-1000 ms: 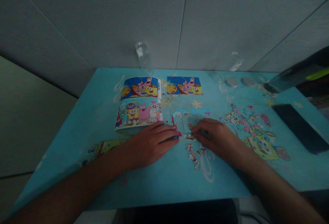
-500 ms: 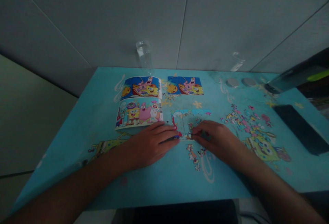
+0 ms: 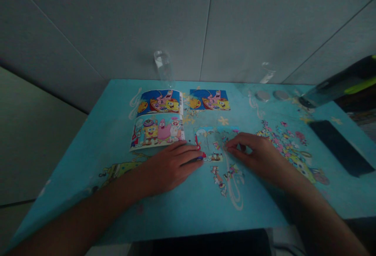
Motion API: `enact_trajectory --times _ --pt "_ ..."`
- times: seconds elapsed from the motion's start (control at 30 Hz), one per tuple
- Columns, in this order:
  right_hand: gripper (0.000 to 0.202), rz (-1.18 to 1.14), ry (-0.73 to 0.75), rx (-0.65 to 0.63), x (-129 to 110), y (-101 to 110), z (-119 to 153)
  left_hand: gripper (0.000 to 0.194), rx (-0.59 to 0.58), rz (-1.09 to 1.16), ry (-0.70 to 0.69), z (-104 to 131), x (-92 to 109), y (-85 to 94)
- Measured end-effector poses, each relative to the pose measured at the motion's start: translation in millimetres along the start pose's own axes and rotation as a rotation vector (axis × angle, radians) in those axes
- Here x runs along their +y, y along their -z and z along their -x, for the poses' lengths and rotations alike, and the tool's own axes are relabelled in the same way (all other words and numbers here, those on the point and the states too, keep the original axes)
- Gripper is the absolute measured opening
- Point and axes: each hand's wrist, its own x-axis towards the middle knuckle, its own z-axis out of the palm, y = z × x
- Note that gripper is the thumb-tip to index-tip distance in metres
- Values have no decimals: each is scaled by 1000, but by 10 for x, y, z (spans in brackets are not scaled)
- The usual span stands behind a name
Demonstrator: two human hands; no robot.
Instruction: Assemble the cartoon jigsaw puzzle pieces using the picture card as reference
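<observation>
My left hand (image 3: 178, 164) lies flat, fingers stretched out, its tips at the lower left corner of a partly assembled jigsaw puzzle (image 3: 216, 157). My right hand (image 3: 249, 148) is closed in a pinch just right of the puzzle's bottom row. Whatever sits between its fingertips is too small to make out. Inside the puzzle's border lie a few loose pieces (image 3: 216, 145). Nearer to me is a short strip of loose puzzle pieces (image 3: 217, 181). Beyond my right hand spreads a heap of colourful puzzle pieces (image 3: 279, 140), partly hidden by that hand.
A folded picture sheet (image 3: 158, 130) lies at left, with a finished blue puzzle (image 3: 210, 99) beside it. Clear tubes (image 3: 163, 68) stand at the back near two round lids (image 3: 263, 95). At right are a dark phone-like slab (image 3: 342, 146) and a bottle (image 3: 337, 80).
My right hand has moved slightly right and up, away from the puzzle's bottom row, uncovering the row's right end. My left hand stays in place. The view has shifted a little.
</observation>
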Motion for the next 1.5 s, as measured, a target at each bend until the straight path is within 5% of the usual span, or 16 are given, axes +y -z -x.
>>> enact_trajectory --times 0.3,0.6,1.17,1.5 --pt "16 213 -140 236 242 233 0 41 18 -12 -13 -1 -10 5" --pt "18 174 -133 142 205 145 -11 42 -3 -32 -17 16 -4 -4" --pt "15 172 -101 249 180 105 -37 40 89 6 -26 -14 -11 7" --pt "19 220 -112 177 210 -55 -108 41 69 -5 -22 4 -24 -26"
